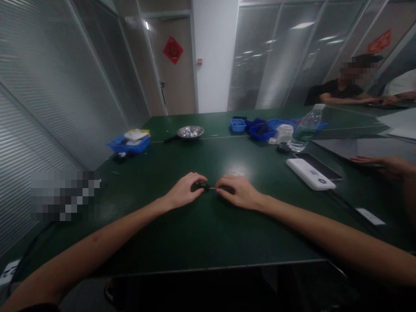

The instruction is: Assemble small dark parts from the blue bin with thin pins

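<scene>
The small dark piece (204, 186) sat pinched between thumb and fingers of the left hand (182, 191), over the green table (195, 242); a thin pale rod (212, 188) ran from it into the narrow pinch of the right hand (242, 192). Both forearms (123, 229) angled inward.

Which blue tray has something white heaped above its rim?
The blue tray standing apart at left; the other blue trays, clustered at right near the clear bottle, show no such heap.
</scene>
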The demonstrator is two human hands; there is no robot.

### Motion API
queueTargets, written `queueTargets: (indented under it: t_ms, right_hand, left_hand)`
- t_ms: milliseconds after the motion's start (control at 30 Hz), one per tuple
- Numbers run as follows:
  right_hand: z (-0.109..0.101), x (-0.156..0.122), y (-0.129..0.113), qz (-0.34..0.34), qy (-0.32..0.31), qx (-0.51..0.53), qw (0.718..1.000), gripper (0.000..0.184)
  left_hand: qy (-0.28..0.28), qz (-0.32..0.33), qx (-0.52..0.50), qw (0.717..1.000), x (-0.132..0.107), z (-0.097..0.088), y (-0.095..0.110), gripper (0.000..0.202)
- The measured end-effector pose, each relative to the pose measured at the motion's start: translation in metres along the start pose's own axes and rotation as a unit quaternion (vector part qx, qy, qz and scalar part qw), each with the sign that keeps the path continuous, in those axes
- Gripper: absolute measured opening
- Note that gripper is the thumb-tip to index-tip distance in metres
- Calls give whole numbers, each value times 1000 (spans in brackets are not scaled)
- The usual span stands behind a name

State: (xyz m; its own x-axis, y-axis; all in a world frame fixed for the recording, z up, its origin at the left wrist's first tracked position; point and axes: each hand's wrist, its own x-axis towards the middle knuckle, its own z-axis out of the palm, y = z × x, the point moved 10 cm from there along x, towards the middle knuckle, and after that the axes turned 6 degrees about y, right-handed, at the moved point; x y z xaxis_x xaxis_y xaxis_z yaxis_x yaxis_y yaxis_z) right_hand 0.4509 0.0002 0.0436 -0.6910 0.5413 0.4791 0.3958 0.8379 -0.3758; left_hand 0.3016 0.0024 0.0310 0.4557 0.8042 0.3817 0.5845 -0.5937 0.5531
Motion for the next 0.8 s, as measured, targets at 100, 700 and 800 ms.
queueTargets:
  t_ms: [100,700,800]
  right_hand:
    - [3,1,5,18,-2,-34,999,19]
    - [9,-1,-16,-72,-27,-11,997,29]
    - [3,-1,-15,-57,-9,-3,998,27]
  left_hand:
    - [-9,7,-4,1000,-1,2,2,21]
    - [-36,48,10,998,-4,7,19,23]
    - [-43,56,21,997,-10,6,25,38]
